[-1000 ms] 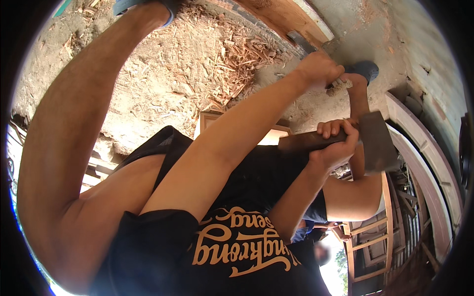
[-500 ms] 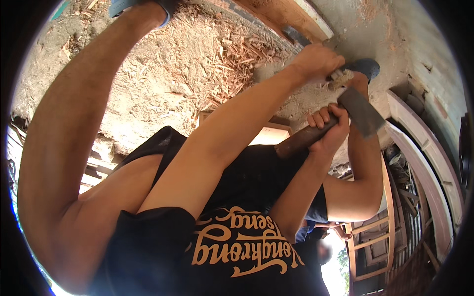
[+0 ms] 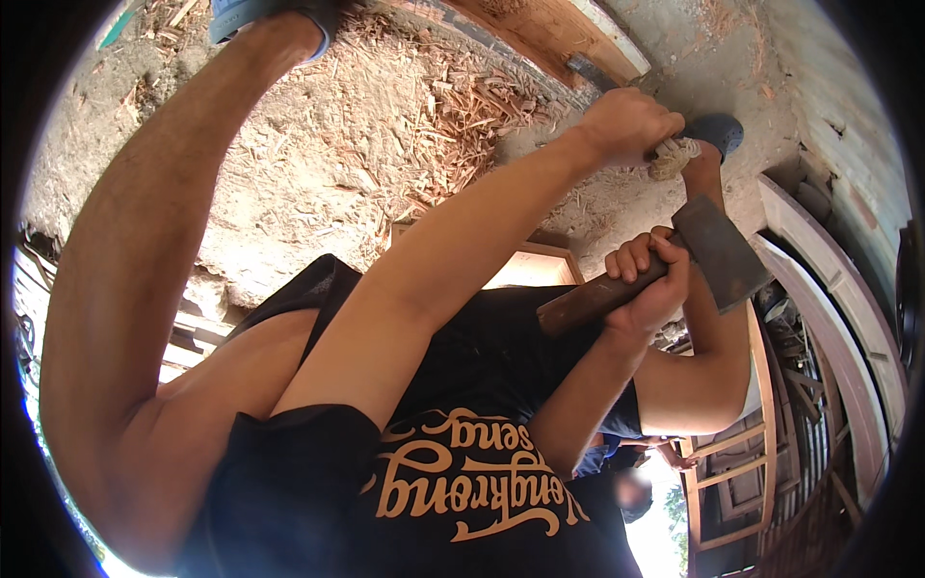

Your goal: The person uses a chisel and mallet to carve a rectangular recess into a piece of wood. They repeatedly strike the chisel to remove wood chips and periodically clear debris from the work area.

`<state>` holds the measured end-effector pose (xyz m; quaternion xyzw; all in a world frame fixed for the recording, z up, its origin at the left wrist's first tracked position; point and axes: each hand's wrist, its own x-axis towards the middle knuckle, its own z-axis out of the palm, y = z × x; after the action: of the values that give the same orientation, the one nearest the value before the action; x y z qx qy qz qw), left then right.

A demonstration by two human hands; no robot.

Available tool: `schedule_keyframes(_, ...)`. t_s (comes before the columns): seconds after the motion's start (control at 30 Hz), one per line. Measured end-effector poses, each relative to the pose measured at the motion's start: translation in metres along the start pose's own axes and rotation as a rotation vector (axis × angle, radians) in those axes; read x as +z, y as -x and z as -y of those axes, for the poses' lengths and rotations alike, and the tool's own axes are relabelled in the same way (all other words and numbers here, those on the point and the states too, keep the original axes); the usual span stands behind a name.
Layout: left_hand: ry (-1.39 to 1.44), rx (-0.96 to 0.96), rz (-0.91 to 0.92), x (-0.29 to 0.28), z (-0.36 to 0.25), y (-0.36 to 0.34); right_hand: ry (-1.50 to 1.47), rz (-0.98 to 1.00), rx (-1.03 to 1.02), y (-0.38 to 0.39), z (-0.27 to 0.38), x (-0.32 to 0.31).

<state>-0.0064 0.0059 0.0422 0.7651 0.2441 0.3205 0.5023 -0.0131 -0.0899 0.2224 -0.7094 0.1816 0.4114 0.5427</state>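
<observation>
gripping mallet (image 3: 725, 256), shavings (image 3: 474, 123) scattered near timber (image 3: 541, 35)

a narrow gap lies open between the mallet (image 3: 725, 252) and the frayed end of the chisel handle (image 3: 674, 157) above it. to the mallet's left, the left forearm (image 3: 482, 231) slants across as a barrier; beyond it, wide room spreads over the chip-strewn ground (image 3: 308, 154) as far as the bent left leg (image 3: 140, 202). the right leg (image 3: 706, 337) blocks the way close behind the mallet's head, and wooden frames (image 3: 836, 275) hem in the mallet's right side
</observation>
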Motion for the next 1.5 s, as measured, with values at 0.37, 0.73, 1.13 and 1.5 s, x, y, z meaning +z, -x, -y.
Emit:
schedule_keyframes(0.37, -0.045, -0.025, 0.036, 0.004, 0.000, -0.002, -0.024, -0.095, -0.314, -0.017, 0.001, 0.005)
schedule_keyframes(0.73, -0.113, -0.029, 0.068, 0.008, 0.006, -0.005, -0.057, 0.090, 0.115, -0.051, 0.015, -0.003)
schedule_keyframes(1.13, -0.111, -0.056, 0.099, 0.014, 0.009, -0.007, 0.044, 0.063, 0.211, -0.066, 0.015, -0.014)
schedule_keyframes(1.5, -0.172, -0.111, 0.163, 0.019, 0.005, -0.018, -0.029, 0.218, 0.172, -0.074, 0.016, -0.014)
